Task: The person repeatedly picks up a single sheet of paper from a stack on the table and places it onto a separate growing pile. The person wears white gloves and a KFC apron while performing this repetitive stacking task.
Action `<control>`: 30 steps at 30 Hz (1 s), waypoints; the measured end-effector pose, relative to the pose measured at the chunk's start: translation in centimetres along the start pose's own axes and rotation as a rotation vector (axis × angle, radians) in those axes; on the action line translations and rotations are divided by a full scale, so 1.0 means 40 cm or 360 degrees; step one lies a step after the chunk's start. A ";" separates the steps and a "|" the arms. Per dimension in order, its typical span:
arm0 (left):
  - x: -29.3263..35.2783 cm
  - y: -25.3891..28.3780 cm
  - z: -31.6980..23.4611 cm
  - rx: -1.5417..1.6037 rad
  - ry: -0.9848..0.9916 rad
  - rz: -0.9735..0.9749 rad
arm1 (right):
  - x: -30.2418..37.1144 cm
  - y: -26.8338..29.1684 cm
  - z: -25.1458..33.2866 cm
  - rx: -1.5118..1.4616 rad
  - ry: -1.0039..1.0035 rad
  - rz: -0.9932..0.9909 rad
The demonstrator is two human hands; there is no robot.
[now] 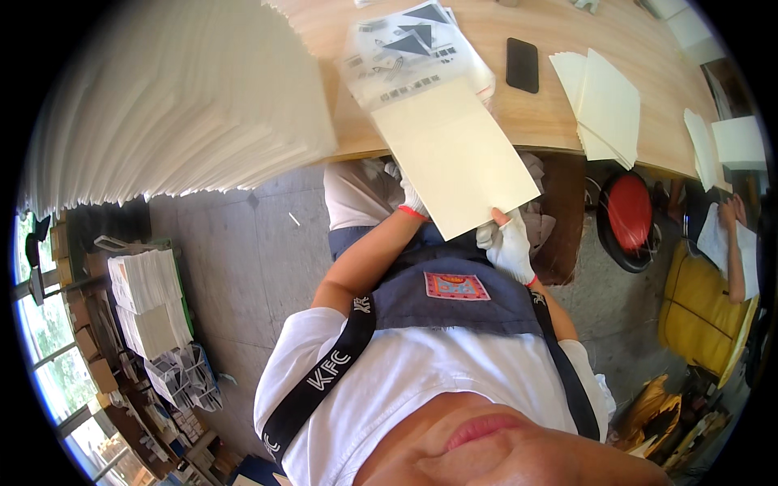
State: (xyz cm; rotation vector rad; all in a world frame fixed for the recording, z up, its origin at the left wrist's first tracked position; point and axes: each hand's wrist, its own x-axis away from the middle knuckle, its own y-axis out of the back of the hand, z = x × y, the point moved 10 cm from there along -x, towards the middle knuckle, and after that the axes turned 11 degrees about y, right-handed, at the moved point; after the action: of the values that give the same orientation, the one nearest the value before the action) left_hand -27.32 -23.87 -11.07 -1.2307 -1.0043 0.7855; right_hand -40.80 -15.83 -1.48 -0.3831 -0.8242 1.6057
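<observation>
A cream rectangular stack of paper or card (458, 154) slants from the table edge toward my body. Its far end meets a clear plastic bag (405, 61) printed with dark shapes; whether it lies inside or under the plastic, I cannot tell. My right hand (510, 247), in a white glove with a bare thumb tip, grips the near right corner, thumb on top and fingers underneath. At the stack's left edge is my left hand (412, 194), gloved with a red cuff. It closes on that edge, most of its fingers hidden behind the paper.
Tall piles of cream paper (178, 97) fill the table's left side. A dark phone (523, 65) and loose cream sheets (604, 105) lie to the right. Beyond are a red round stool (626, 212), a yellow bundle (701, 304) and another person's arm (734, 251). Paper stacks (150, 300) stand lower left.
</observation>
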 end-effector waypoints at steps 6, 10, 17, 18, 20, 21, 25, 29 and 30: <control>-0.009 0.092 0.139 -0.0274 0.0280 -0.0304 | 0.004 0.038 -0.043 0.0096 -0.0152 -0.0075; 0.028 0.257 0.098 -0.0926 -0.0004 -0.0662 | -0.061 0.058 -0.142 -0.0051 -0.0329 -0.0313; 0.068 0.063 0.027 -0.1299 -0.0028 -0.1006 | -0.303 0.032 -0.197 -0.0642 -0.0349 -0.0395; 0.076 0.043 0.029 -0.1157 0.0039 -0.0934 | -0.288 0.029 -0.185 -0.0390 -0.0349 -0.0333; 0.112 0.090 0.017 -0.1103 0.0107 -0.0956 | -0.256 0.021 -0.174 0.0120 -0.0518 0.0097; 0.145 0.066 0.005 -0.1148 0.0024 -0.1047 | -0.246 0.010 -0.158 0.0374 -0.0462 0.0187; 0.216 -0.011 -0.103 -0.1437 -0.0187 -0.1074 | -0.226 -0.106 -0.090 0.1382 -0.0144 0.0577; 0.218 -0.001 -0.165 -0.1764 -0.0074 -0.1040 | -0.228 -0.236 -0.109 0.2500 0.0847 0.1058; 0.216 -0.010 -0.166 -0.1836 -0.0051 -0.1010 | -0.227 -0.256 -0.127 0.2743 0.0990 0.1139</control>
State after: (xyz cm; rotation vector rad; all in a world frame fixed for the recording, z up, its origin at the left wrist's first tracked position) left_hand -17.92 -18.61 -9.30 -1.6668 -1.8500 -0.3759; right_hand -28.11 -22.83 0.28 0.1512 1.3481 2.0400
